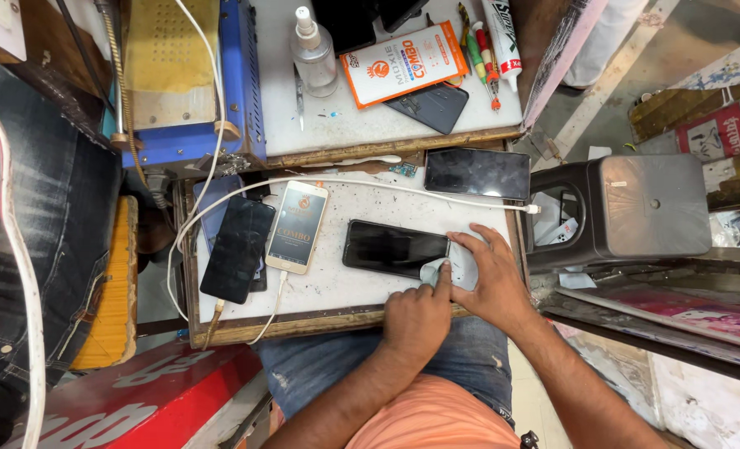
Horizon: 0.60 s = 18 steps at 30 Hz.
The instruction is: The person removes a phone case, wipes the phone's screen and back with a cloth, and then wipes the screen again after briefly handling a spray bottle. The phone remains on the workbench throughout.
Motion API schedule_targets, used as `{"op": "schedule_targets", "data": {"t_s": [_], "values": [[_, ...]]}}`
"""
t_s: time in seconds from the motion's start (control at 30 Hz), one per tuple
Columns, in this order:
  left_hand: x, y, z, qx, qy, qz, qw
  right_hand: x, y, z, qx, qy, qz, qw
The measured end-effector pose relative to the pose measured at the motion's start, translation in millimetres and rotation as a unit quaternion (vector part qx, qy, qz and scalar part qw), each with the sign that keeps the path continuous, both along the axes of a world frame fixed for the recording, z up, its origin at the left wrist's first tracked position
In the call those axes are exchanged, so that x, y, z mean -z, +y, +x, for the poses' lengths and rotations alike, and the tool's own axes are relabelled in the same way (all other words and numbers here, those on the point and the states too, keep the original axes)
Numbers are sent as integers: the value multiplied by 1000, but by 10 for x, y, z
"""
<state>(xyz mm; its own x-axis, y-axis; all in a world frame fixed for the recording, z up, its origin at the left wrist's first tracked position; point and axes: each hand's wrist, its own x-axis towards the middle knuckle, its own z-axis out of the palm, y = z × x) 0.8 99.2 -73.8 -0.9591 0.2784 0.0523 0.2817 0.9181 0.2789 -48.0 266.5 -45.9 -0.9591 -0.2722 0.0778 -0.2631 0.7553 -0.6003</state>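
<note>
A black phone (393, 248) lies screen up on a scuffed white work board (337, 287) across my lap. My left hand (416, 320) is curled, its index finger and thumb pinching a small white wipe (431, 271) at the phone's right end. My right hand (490, 278) lies flat beside it with fingers spread, fingertips touching the phone's right edge and the board.
On the board also lie a white-gold phone (297, 226) on a white cable (370, 183), a black phone (239, 248) and a dark phone (478, 173). Behind are a spray bottle (314, 54), an orange packet (403, 62) and a blue machine (241, 83). A black stool (636, 208) stands right; a person's jeans (37, 216) left.
</note>
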Motion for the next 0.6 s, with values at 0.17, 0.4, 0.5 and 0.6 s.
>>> {"op": "schedule_targets", "data": {"t_s": [0.17, 0.4, 0.5, 0.6], "values": [[-42, -601, -66, -123, -28, -5, 992, -11, 0, -21, -16, -13, -8, 1000], [-28, -381, -163, -73, -54, -46, 995, -35, 5, -31, -11, -35, 16, 999], [-14, 12, -153, -17, -19, 2, 1000, -21, 3, -32, -12, -2, 3, 1000], [-46, -104, -219, -28, -46, 1, 999, -11, 9, -35, -13, -20, -9, 1000]]}}
